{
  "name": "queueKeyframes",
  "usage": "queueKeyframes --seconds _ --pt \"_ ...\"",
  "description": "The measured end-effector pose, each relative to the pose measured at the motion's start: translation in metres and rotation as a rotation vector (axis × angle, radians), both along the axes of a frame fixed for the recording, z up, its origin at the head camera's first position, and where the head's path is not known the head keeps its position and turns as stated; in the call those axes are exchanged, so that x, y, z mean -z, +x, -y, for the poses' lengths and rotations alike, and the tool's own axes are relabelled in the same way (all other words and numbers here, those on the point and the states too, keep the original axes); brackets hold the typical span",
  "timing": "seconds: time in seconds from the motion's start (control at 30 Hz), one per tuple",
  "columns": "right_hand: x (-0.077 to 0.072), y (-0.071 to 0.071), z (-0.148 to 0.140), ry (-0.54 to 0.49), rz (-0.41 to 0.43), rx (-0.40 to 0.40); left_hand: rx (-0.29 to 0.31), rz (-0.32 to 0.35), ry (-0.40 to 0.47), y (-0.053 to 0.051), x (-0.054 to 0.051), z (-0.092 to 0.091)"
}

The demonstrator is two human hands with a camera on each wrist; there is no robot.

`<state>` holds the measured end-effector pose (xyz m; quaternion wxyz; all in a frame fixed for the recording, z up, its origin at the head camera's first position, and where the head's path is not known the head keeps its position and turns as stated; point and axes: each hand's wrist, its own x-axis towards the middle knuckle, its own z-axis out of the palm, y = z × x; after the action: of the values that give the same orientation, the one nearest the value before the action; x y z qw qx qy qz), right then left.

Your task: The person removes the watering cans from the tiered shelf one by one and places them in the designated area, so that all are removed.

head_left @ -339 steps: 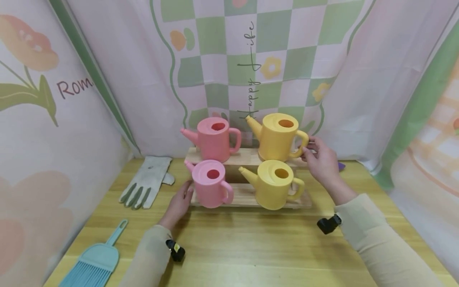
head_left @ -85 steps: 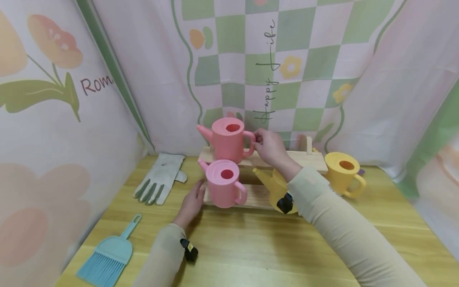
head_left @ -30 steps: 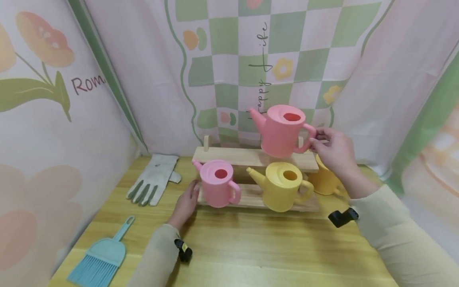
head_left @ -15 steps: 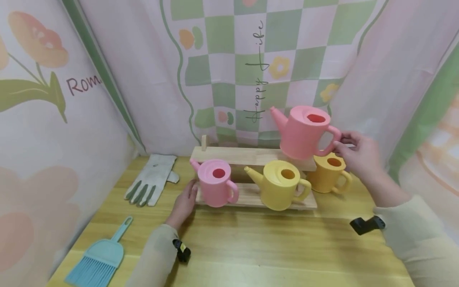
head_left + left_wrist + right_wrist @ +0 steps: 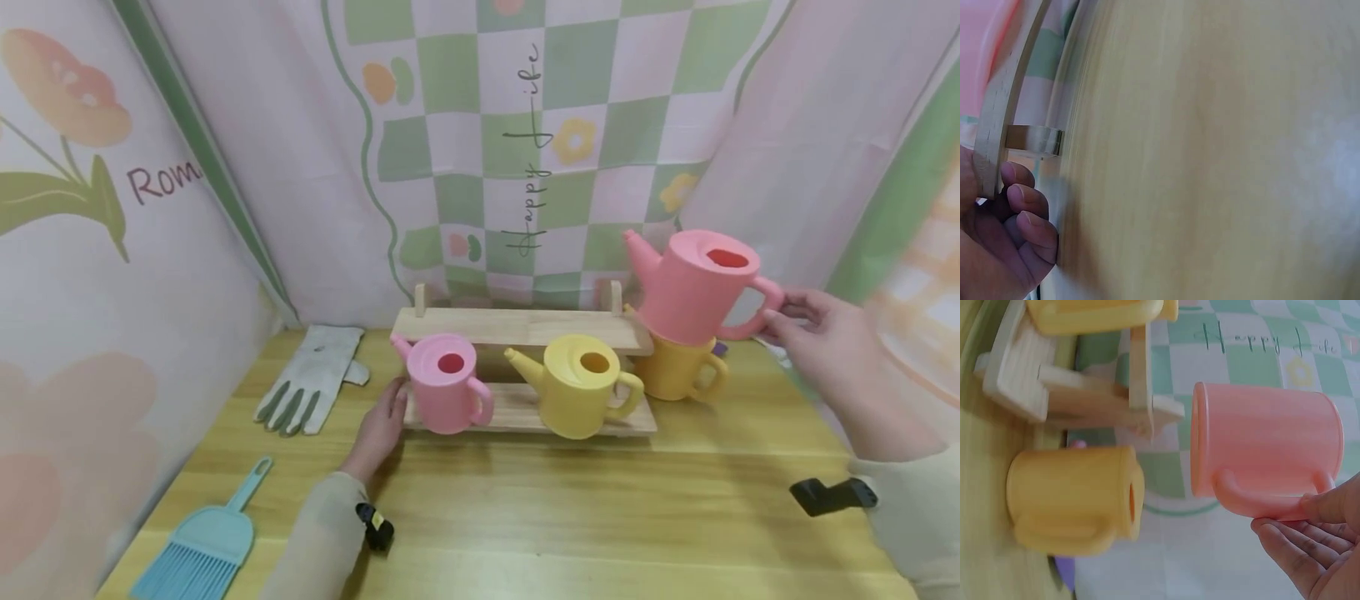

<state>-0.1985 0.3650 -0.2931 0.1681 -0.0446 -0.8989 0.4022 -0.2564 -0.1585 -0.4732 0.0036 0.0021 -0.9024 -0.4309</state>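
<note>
My right hand (image 5: 836,346) pinches the handle of a coral-pink watering can (image 5: 697,287), held in the air with its spout to the left. Behind and below it, an orange-yellow watering can (image 5: 1069,494) stands on the table beside the rack. My left hand (image 5: 381,425) grips the left end of the lower board of a two-tier wooden rack (image 5: 517,327); in the left wrist view its fingers (image 5: 1029,200) curl under the wood. On that lower board sit a light pink watering can (image 5: 442,396) and a pale yellow watering can (image 5: 573,400).
A grey-white glove (image 5: 311,375) lies left of the rack. Nearer the front left is a light blue dustpan with a brush (image 5: 213,537). Part of a small purple object (image 5: 1065,572) shows behind the orange-yellow can. A patterned curtain (image 5: 517,150) hangs close behind the rack.
The orange-yellow can went from the upper board to the table on the right. The coral-pink can was then lifted off that board and carried right. My left hand stays at the rack.
</note>
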Motion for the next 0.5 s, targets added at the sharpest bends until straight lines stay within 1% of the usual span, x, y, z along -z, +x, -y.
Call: queueKeyframes --seconds 0.07,0.1,0.17,0.3,0.43,0.5 --pt "0.003 0.003 -0.009 -0.015 -0.005 0.003 0.003 -0.005 0.001 0.000 0.001 0.000" --pt "0.004 0.005 -0.013 -0.004 -0.014 0.014 0.005 -0.006 0.000 0.000 0.001 0.001" --pt "0.006 0.007 -0.020 0.038 -0.026 0.058 0.006 -0.007 -0.001 0.000 0.002 0.001" --pt "0.010 0.015 -0.035 0.105 0.003 0.132 0.006 -0.009 -0.005 0.000 0.002 0.002" --pt "0.014 0.021 -0.047 0.088 0.004 0.136 0.008 -0.007 -0.005 0.000 0.002 0.001" --pt "0.016 0.023 -0.052 0.058 -0.005 0.129 0.008 -0.003 -0.004 0.001 0.001 0.001"
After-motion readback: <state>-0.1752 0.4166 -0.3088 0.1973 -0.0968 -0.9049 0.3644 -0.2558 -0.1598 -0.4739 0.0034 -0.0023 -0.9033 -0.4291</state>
